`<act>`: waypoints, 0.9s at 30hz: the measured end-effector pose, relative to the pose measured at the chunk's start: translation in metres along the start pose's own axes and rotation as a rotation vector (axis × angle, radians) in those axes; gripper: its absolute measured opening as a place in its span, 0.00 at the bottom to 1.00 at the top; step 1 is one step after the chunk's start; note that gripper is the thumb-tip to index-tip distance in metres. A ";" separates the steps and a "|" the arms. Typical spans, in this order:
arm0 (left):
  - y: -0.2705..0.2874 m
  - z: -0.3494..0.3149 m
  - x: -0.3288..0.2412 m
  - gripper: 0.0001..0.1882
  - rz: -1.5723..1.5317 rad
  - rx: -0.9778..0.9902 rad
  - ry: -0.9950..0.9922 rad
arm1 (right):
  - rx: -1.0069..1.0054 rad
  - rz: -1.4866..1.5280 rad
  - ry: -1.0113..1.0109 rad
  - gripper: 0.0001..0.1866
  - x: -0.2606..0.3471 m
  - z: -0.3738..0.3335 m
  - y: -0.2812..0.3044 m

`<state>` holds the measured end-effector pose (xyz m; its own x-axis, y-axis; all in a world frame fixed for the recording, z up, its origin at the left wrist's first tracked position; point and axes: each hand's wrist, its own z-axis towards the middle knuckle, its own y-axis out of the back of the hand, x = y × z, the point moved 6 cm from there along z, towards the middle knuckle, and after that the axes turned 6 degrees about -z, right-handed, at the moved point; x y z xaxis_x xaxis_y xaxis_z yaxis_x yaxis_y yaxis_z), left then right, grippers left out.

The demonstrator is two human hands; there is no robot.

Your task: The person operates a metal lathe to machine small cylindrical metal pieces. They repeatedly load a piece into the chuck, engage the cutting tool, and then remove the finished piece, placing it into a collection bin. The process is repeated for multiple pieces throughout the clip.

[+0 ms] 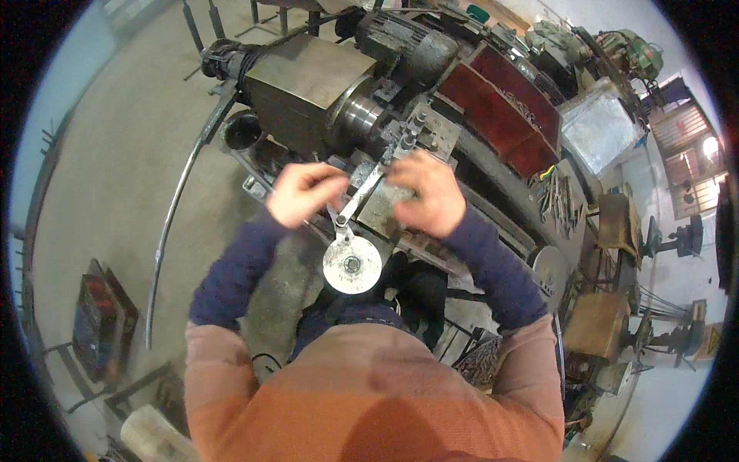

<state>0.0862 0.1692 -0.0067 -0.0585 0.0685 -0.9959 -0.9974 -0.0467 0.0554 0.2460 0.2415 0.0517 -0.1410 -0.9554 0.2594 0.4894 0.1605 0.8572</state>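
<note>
My left hand [306,194] hovers at the near left side of a metal lathe, its thumb and fingers drawn together. Motion blur hides whatever may be between them. Across from it, my right hand [429,199] is near the tool post [416,127], fingers bent and thumb held apart, with nothing visible in its grasp. A long metal lever [362,192] slants between both hands. Below the lever is a round pale handwheel [352,265], close to my body. The lathe's shiny chuck [360,117] lies beyond my hands, beside the boxy headstock [312,73].
A dark red tray [500,100] with metal shavings lies behind the lathe. Several hand tools [560,200] rest to the right, near a silvery sheet-covered box [602,127]. A long bent rod [173,208] rises at left, and a dark metal case [98,323] stands on the floor.
</note>
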 end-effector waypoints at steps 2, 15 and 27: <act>0.055 -0.013 -0.004 0.13 0.136 -0.199 0.014 | -0.074 -0.239 0.052 0.16 -0.035 0.022 -0.012; 0.236 -0.194 0.056 0.18 1.017 -0.633 0.385 | 0.447 -0.272 -0.399 0.15 -0.122 0.063 -0.073; 0.256 -0.176 0.083 0.15 1.263 -0.609 0.520 | 0.466 -0.183 -0.409 0.17 -0.113 0.074 -0.071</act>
<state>-0.1666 -0.0125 -0.0879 -0.6943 -0.6802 -0.2353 -0.1234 -0.2096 0.9700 0.1635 0.3561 -0.0052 -0.5486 -0.8206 0.1606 0.0143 0.1828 0.9830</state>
